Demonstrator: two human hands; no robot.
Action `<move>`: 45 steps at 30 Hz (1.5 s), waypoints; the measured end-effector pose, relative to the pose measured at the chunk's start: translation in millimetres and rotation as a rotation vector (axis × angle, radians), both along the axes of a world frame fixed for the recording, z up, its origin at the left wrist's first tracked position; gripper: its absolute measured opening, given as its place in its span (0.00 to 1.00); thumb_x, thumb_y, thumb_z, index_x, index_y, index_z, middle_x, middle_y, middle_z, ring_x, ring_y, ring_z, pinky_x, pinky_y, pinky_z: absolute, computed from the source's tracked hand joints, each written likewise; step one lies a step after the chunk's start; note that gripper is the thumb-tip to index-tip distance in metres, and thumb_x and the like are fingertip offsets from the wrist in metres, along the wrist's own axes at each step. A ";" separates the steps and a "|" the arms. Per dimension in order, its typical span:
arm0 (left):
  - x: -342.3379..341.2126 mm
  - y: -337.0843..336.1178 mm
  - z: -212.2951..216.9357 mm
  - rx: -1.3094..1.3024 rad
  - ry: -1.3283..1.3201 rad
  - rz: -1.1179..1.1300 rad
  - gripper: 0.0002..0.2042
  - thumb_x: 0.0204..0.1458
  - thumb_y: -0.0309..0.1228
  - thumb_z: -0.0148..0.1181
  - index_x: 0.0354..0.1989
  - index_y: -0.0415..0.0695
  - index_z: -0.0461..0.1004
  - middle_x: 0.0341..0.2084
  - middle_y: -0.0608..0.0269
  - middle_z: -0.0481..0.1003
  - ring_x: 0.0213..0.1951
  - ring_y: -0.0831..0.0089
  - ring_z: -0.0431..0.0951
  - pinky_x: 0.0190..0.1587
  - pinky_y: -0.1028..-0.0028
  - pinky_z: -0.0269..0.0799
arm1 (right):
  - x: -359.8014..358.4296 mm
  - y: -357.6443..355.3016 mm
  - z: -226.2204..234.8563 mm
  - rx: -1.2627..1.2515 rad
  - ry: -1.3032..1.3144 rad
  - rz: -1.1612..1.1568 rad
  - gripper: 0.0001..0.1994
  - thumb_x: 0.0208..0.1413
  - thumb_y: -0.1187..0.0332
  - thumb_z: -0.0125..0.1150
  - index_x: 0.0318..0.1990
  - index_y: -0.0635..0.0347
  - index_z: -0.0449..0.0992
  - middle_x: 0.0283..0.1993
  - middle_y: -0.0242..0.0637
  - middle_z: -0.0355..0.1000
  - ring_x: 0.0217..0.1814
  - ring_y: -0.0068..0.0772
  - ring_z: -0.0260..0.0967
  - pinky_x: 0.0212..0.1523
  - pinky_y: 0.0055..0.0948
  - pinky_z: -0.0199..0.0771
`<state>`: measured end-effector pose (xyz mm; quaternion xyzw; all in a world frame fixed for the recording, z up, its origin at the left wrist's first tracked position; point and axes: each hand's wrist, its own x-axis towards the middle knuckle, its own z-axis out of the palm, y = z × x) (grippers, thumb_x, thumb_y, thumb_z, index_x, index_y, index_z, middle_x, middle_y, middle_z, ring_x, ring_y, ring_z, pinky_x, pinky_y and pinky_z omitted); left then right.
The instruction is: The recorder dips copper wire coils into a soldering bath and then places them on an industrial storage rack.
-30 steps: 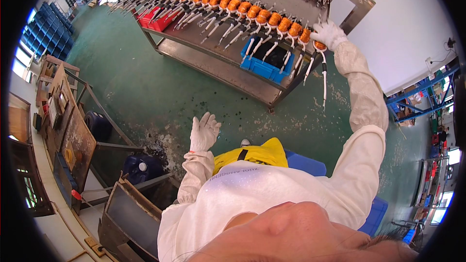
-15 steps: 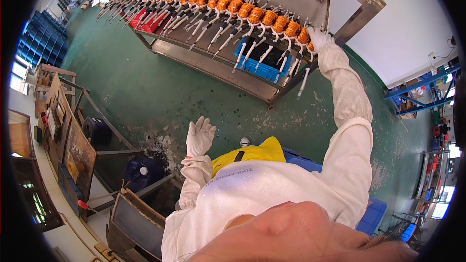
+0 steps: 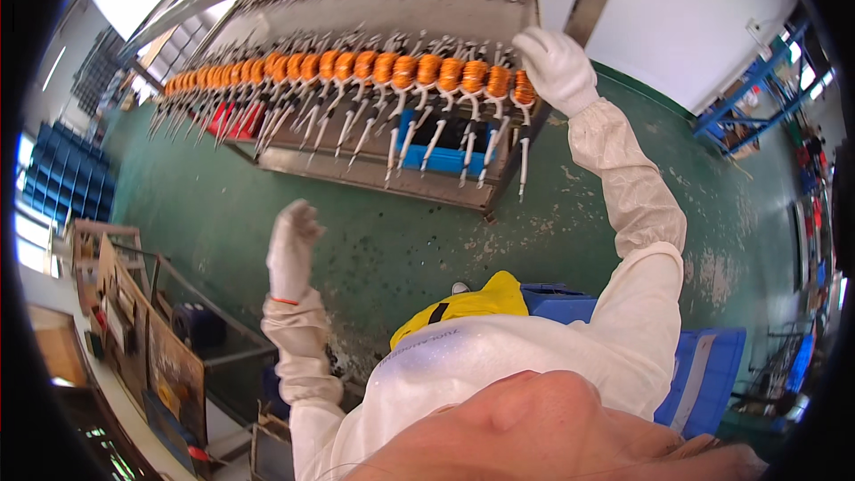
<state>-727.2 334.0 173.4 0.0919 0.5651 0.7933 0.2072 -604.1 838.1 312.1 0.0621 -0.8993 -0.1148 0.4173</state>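
A long metal rack [image 3: 374, 174] carries a row of orange spools [image 3: 374, 67] with white and metal pins hanging under them. My right hand [image 3: 557, 67], in a white glove, is raised to the right end of that row and touches the last orange spool [image 3: 524, 87]; whether it grips it is hidden. My left hand [image 3: 292, 245], also gloved, hangs in the air over the green floor with its fingers loosely together, holding nothing. White sleeves cover both arms.
A blue bin [image 3: 445, 156] sits on the rack's lower shelf, red bins [image 3: 227, 120] further left. A blue crate [image 3: 704, 374] and a yellow garment [image 3: 463, 307] lie below me. Metal frames and cardboard [image 3: 134, 321] stand at the left; blue shelving [image 3: 748, 107] at the right.
The view has swung closer to the rack. My right hand stayed at the row's right end and rose higher on it; my left hand lifted slightly and turned edge-on.
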 end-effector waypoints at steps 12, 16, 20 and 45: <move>-210.0 219.6 239.1 -0.982 1.831 0.436 0.41 0.46 0.39 0.70 0.70 0.48 0.57 0.63 0.43 0.64 0.65 0.45 0.61 0.65 0.57 0.62 | -8.9 52.0 6.1 -1.139 0.354 -0.269 0.45 0.52 0.43 0.63 0.67 0.68 0.55 0.64 0.59 0.63 0.67 0.54 0.61 0.68 0.40 0.60; -300.2 255.2 243.2 -1.050 1.542 0.504 0.29 0.42 0.38 0.70 0.56 0.46 0.73 0.52 0.49 0.75 0.57 0.51 0.71 0.55 0.54 0.70 | -34.4 49.9 -6.6 -1.089 0.630 -0.175 0.34 0.50 0.54 0.67 0.60 0.65 0.64 0.47 0.51 0.76 0.49 0.47 0.76 0.54 0.36 0.74; -383.1 251.5 230.5 -1.260 1.798 0.876 0.30 0.44 0.42 0.71 0.58 0.52 0.71 0.50 0.56 0.75 0.56 0.55 0.72 0.60 0.58 0.67 | -17.8 40.5 11.6 -1.162 0.617 -0.278 0.32 0.50 0.56 0.68 0.58 0.64 0.65 0.46 0.50 0.77 0.49 0.45 0.77 0.53 0.34 0.74; -287.5 249.7 223.9 -1.381 1.413 0.811 0.36 0.46 0.48 0.65 0.66 0.63 0.59 0.61 0.52 0.65 0.67 0.53 0.58 0.68 0.46 0.45 | -25.2 46.8 -11.1 -1.059 0.627 -0.055 0.29 0.50 0.58 0.69 0.53 0.67 0.65 0.44 0.45 0.75 0.47 0.40 0.73 0.51 0.37 0.72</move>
